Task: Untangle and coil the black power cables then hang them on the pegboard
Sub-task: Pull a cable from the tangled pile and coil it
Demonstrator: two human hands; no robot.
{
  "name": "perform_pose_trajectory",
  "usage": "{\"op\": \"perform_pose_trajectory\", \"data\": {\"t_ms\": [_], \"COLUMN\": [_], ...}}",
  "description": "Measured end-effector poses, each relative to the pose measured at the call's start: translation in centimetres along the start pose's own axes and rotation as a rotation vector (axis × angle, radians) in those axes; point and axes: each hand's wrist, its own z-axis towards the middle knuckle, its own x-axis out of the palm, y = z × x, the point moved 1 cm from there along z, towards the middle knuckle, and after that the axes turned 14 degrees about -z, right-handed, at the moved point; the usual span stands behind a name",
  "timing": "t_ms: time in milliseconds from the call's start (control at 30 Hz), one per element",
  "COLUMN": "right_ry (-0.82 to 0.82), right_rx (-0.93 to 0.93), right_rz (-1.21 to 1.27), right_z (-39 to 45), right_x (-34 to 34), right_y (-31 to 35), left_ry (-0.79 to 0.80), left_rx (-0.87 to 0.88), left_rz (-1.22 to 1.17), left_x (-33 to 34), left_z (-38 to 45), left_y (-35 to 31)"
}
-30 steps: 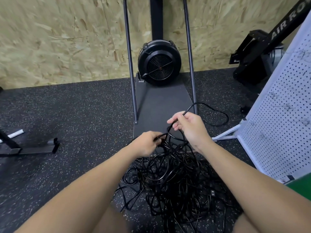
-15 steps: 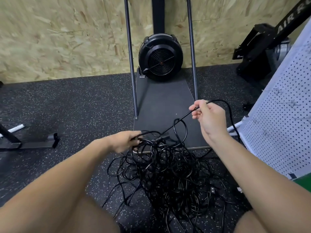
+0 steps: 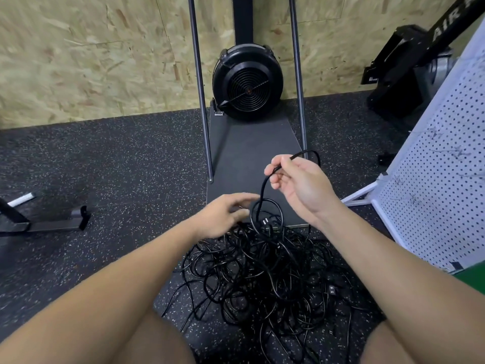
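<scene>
Pinching a raised cable [image 3: 263,190] – right hand [image 3: 299,189], left hand [image 3: 223,215] splayed, grip empty

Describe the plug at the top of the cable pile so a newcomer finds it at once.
Start at the black fan by the wall and come down its dark platform to the near edge. There, atop the tangled cable pile, lies a black plug inside a cable loop; its two bright prongs stand out.

Gym, air rower [image 3: 409,72], rubber floor [image 3: 118,166]
</scene>
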Motion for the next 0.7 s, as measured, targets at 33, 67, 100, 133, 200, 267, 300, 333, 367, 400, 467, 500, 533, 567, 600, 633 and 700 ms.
{"op": "perform_pose_trajectory", "data": {"t_ms": [33,67,100,133,200,267,300,333,367,400,467,500,533,567,600,633,700], "right_ry": [0.025,0.043,0.056,0.063,0.049,-0.007,-0.024,-0.019,0.019,0.083,0.227,0.252,0.242,0.219,0.212,0.236,0.315], "right_rx": [-0.012,-0.021,-0.029,-0.034,-0.031,-0.002,0.033,0.076,0.111,0.131,0.148,0.139,0.122,0.113,0.113,0.128,0.179], "right_rz": [0.010,0.021,0.031,0.038,0.022,-0.057,-0.133,-0.250,-0.401,-0.560,-0.753,-0.792,-0.829,-0.868,-0.921,-0.982,-1.082], "right_z": [-0.1,-0.1,-0.2,-0.3,-0.3,0.0,0.1,0.1,-0.1,-0.6,-1.9,-2.4,-2.8,-2.9,-2.8,-2.6,-2.2], "right_x": [0.2,0.2,0.1,-0.2,-1.1,-2.1,-2.5,-2.6,-2.6,-2.3,-0.8,0.1,0.9,1.4,1.6,1.5,0.4], "right_y": [0.3,0.6,0.9,1.0,1.1,0.7,0.3,0.2,0.0,-0.2,-0.9,-1.5,-2.0,-2.6,-3.0,-3.2,-3.2], "left_ry": [0.043,0.078,0.103,0.098,0.038,-0.062,-0.113,-0.167,-0.213,-0.250,-0.281,-0.278,-0.272,-0.267,-0.260,-0.256,-0.274], "left_rx": [0.033,0.044,0.060,0.075,0.084,0.075,0.079,0.091,0.102,0.102,0.081,0.058,0.036,0.016,0.005,-0.001,-0.020], "left_rz": [-0.038,-0.062,-0.065,-0.020,0.178,0.328,0.356,0.378,0.408,0.446,0.522,0.522,0.498,0.465,0.441,0.437,0.466], "left_x": [1.2,2.1,2.7,2.8,2.0,0.5,-0.1,-0.4,-0.5,-0.5,-0.1,0.2,0.3,0.2,0.0,-0.4,-1.5], "left_z": [0.4,0.8,1.0,1.2,1.1,0.4,0.0,-0.3,-0.5,-0.6,-0.6,-0.6,-0.6,-0.6,-0.6,-0.6,-0.7], "left_y": [-0.9,-1.4,-1.7,-1.9,-2.1,-2.4,-2.8,-3.4,-4.0,-4.6,-5.4,-5.4,-5.3,-5.1,-4.8,-4.5,-3.8]}}
